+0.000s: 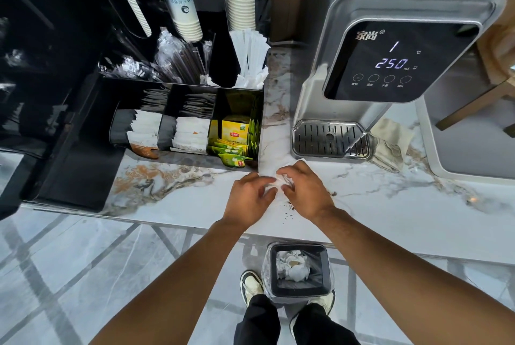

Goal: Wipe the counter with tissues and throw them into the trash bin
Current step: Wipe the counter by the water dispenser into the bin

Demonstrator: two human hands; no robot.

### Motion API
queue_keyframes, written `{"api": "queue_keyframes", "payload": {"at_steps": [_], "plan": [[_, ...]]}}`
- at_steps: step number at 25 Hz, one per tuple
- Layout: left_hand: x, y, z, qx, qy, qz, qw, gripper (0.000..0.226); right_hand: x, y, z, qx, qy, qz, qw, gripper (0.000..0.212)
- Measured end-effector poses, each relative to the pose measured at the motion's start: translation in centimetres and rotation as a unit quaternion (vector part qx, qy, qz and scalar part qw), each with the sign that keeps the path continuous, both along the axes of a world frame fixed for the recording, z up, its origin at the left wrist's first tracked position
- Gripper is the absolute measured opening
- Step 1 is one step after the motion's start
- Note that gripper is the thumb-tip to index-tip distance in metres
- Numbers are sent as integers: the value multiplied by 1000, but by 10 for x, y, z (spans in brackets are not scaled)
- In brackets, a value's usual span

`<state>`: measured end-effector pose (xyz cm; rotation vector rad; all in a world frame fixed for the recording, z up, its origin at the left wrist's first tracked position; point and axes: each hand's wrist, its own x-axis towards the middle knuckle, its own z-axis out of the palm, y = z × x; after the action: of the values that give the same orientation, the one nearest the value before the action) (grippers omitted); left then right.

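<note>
Both hands meet over the white marble counter (376, 194). My left hand (248, 197) and my right hand (303, 191) each pinch a white tissue (274, 181) that lies bunched between them on the counter. Dark crumbs (289, 209) are scattered on the counter just in front of my right hand. On the floor below the counter edge stands a black trash bin (298, 289) lined with a clear bag; crumpled white tissues lie inside it.
A black organiser (184, 155) with sachets and yellow tea bags stands left of my hands, with cup stacks and straws behind. A water dispenser (390, 66) with a drip tray (330, 140) stands at the right, a stained cloth (390, 144) beside it. My shoes flank the bin.
</note>
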<state>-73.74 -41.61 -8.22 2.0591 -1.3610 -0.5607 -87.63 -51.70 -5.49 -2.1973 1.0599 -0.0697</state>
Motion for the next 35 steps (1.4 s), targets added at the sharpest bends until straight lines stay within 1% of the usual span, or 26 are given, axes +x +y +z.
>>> {"api": "queue_keyframes", "payload": {"at_steps": [1, 2, 4, 6, 9, 11, 13, 14, 16, 17, 18, 19, 20, 23, 25, 27, 32, 35], "plan": [[3, 5, 0, -4, -6, 0, 1000, 24, 0, -1, -1, -3, -2, 4, 1000, 33], [6, 10, -2, -14, -33, 3, 999, 24, 0, -1, -1, -9, -1, 3, 1000, 32], [14, 20, -7, -31, -130, 19, 991, 23, 2, 0, -1, -13, 1, -9, 1000, 29], [21, 22, -9, -11, -201, 46, 978, 21, 1, 2, 1, -10, -1, -8, 1000, 28], [27, 20, -14, 10, -246, 65, 967, 16, -8, 8, 1, -1, 1, 32, 1000, 26], [27, 20, -16, 12, -254, 63, 965, 13, -19, 14, 1, 7, -4, 54, 999, 24], [28, 20, -14, 15, -250, 56, 966, 13, -27, 18, 1, 20, -9, 54, 998, 23], [28, 19, -14, 16, -251, 55, 966, 13, -27, 18, 2, 29, -15, 35, 999, 23], [29, 19, -13, 19, -245, 55, 968, 14, -21, 14, 2, 47, -39, -42, 997, 23], [28, 19, -13, 17, -244, 56, 968, 15, -15, 11, 1, 42, -47, -75, 995, 24], [28, 18, -14, 16, -243, 58, 968, 16, -8, 8, 1, 30, -47, -86, 995, 24], [28, 18, -14, 17, -243, 57, 968, 16, -2, 7, 1, 20, -41, -72, 996, 25], [28, 18, -16, 18, -243, 56, 968, 16, 2, 8, 1, 15, -37, -38, 998, 25], [30, 19, -19, 17, -251, 60, 966, 15, -3, 22, 2, 17, -24, 101, 994, 22], [29, 18, -21, 16, -257, 60, 965, 13, -20, 29, 3, 11, -12, 158, 987, 21], [29, 19, -21, 18, -260, 57, 964, 12, -36, 34, 5, 8, -5, 186, 982, 20], [27, 19, -21, 21, -265, 60, 962, 12, -63, 37, 11, 2, 44, 203, 978, 22], [27, 18, -19, 24, -263, 62, 962, 13, -77, 36, 17, 45, 88, 210, 973, 24]]}}
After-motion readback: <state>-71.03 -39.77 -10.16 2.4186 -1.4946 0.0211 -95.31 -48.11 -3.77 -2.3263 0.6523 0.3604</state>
